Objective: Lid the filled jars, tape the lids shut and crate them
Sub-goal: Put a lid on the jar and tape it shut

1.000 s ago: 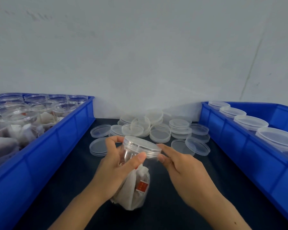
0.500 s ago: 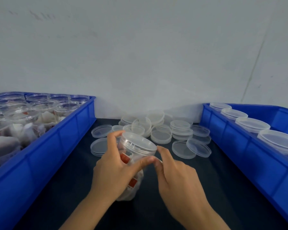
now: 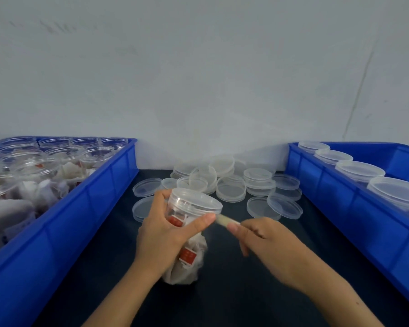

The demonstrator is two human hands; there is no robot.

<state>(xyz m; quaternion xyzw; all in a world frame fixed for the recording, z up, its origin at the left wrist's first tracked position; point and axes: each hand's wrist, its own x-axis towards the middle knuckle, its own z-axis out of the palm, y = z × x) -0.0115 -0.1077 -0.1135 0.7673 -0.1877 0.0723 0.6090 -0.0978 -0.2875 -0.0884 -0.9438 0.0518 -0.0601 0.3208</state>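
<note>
Our left hand wraps its fingers round the lidded jar, tilted above the counter. Our right hand pinches a strip of tape stretched from just under the lid

No legible text anywhere in view.
Small red tags on the sachets inside the held jar carry pale marks, too blurred to read; the lids and blue crates bear no readable print.

Left hand curled — right hand pinching
</note>
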